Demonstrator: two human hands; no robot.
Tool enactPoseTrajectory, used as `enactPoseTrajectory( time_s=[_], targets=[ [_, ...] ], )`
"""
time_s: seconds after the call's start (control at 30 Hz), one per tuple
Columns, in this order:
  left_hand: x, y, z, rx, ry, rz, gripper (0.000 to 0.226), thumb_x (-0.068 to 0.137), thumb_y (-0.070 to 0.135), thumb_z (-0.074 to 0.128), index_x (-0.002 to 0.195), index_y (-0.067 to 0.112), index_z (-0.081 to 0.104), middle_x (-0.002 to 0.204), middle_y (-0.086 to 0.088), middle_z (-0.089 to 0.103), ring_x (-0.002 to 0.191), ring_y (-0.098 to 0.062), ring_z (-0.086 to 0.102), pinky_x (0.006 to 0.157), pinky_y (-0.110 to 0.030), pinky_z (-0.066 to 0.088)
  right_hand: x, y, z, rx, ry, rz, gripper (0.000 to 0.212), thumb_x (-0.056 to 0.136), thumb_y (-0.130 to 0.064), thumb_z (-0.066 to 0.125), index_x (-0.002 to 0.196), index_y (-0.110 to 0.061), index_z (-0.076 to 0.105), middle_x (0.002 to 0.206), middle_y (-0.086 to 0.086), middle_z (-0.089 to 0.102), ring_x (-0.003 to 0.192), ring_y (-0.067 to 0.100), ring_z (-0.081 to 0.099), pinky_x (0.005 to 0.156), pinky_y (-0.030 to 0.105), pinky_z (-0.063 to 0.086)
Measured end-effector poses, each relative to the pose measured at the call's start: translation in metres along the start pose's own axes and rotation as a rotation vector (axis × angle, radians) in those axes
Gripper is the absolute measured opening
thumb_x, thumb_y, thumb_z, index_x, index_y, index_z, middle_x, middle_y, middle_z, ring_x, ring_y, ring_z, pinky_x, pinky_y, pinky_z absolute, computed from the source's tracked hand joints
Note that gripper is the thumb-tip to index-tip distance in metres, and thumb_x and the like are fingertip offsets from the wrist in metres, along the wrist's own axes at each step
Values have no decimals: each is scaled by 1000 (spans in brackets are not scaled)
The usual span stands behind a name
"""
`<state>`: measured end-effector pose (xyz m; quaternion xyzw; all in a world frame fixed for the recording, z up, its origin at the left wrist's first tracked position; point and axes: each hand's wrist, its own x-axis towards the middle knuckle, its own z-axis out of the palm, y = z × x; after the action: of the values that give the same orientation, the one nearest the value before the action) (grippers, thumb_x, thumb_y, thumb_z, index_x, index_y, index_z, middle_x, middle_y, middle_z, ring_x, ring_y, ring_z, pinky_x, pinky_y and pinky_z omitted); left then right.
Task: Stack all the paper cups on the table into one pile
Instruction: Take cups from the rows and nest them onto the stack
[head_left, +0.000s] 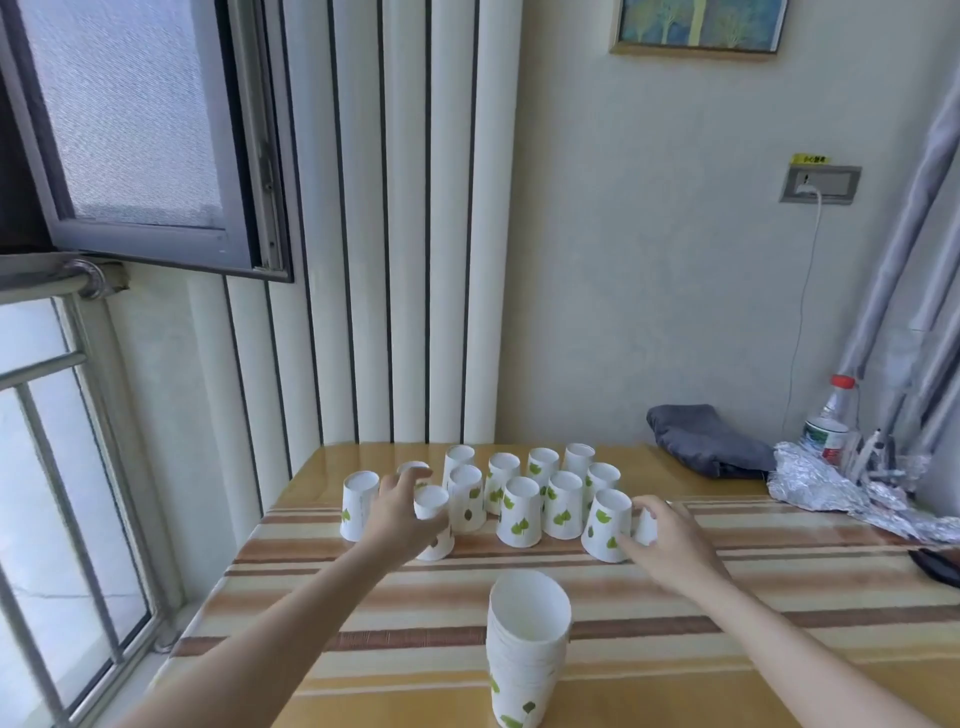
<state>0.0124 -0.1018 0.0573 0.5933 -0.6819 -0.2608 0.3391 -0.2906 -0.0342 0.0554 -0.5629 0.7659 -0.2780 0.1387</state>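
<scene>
— Where are the cups (563, 505)?
— Upside down, bunched mid-frame on the table (727, 597). The pile (527, 654) stands low center, bare cloth all around it.
— And the hands?
— The left hand (400, 514) wraps a cup at the bunch's left end. The right hand (670, 540) curls round one at the right end.

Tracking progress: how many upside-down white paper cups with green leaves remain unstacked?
13 upside-down cups: one far left; two at the left hand and; one at the right hand; nine clustered between. More may be hidden.
</scene>
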Motion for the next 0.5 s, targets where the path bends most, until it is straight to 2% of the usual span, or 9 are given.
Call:
enactPoseTrajectory(
  time_s=[0.1, 0.2, 0.3, 0.43, 0.5],
  targets=[
    [28, -13, 10, 236, -58, -24, 73, 81, 31, 72, 142, 26, 34, 136, -9, 43, 117, -25, 46, 93, -29, 41, 33, -10, 5, -231, -64, 3, 55, 82, -45, 58, 133, -33, 40, 123, 1, 43, 108, 23, 56, 76, 32, 45],
    [49, -24, 24, 325, -104, -36, 83, 78, 37, 74, 146, 25, 28, 144, -8, 39, 125, -28, 43, 101, -35, 40, 58, -14, 18, -373, -95, 8, 59, 86, -49, 54, 138, -30, 34, 125, 3, 40, 112, 27, 55, 78, 32, 45],
    [63, -31, 36, 392, -113, -7, 83, 79, 39, 73, 147, 24, 28, 148, -5, 37, 127, -29, 42, 101, -38, 43, 76, -13, 31, -441, -115, 16, 59, 88, -48, 53, 139, -27, 33, 125, 4, 40, 111, 28, 56, 80, 35, 50],
    [72, -39, 45, 480, -112, 18, 76, 82, 38, 71, 144, 26, 30, 142, -3, 44, 126, -27, 42, 99, -37, 43, 86, -8, 43, -519, -133, 34, 55, 88, -51, 50, 134, -26, 33, 127, 5, 42, 113, 28, 56, 72, 32, 40],
    [71, -40, 45, 499, -112, 27, 68, 81, 34, 72, 138, 26, 36, 135, -4, 46, 121, -26, 46, 92, -36, 49, 86, -7, 45, -526, -91, 28, 57, 88, -49, 51, 133, -21, 30, 124, 6, 45, 111, 29, 57, 70, 33, 41]
  ],
)
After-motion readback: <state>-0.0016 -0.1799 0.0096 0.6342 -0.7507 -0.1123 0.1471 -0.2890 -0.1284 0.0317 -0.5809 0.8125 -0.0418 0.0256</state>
